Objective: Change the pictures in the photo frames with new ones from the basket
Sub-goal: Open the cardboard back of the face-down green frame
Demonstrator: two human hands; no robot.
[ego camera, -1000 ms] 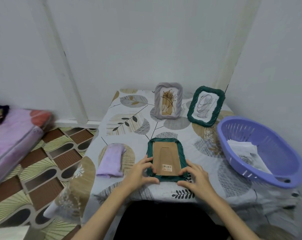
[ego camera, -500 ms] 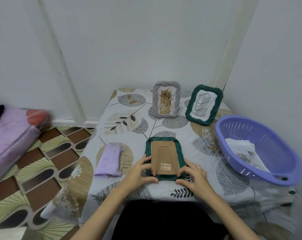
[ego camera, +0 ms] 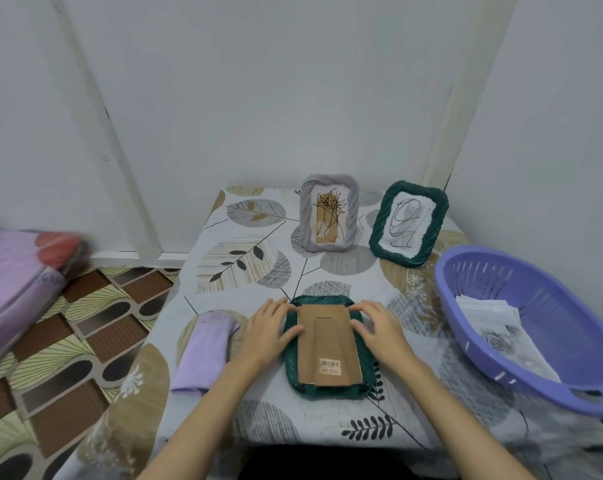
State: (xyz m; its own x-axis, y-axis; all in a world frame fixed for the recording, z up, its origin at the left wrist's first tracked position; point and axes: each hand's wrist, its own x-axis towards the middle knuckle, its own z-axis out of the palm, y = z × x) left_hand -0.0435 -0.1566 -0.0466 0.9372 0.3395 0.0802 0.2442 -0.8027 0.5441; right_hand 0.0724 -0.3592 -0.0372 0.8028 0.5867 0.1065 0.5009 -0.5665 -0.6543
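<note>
Face down near the table's (ego camera: 224, 271) front edge lay a green frame (ego camera: 290, 355), its brown cardboard back (ego camera: 327, 344) turned up, a barcode sticker near the back's near end. I had both hands at the frame's far half. My left hand (ego camera: 270, 332) lay on the frame's left rim, fingers relaxed and nearly straight, the thumb touching the left edge of the cardboard; it grasped nothing. My right hand (ego camera: 379, 329) rested on the right rim, fingers reaching to the far right corner of the back, lightly bent and pressing rather than clenched round anything.

At the table's back edge two more frames stood upright: a grey frame (ego camera: 329, 213) toward the middle with a dark scribble drawing, and a second green frame (ego camera: 408, 223) just to its right, tilted, with a looping line drawing. A purple basket (ego camera: 501, 344) sat along the right edge, overhanging the front right corner, with papers (ego camera: 494, 323) lying inside it. A folded lilac cloth (ego camera: 203, 351) lay near the left edge, just beside my left hand. Beyond the table, a patterned floor (ego camera: 85, 341) and a pink mattress (ego camera: 16, 271) showed on the left.
</note>
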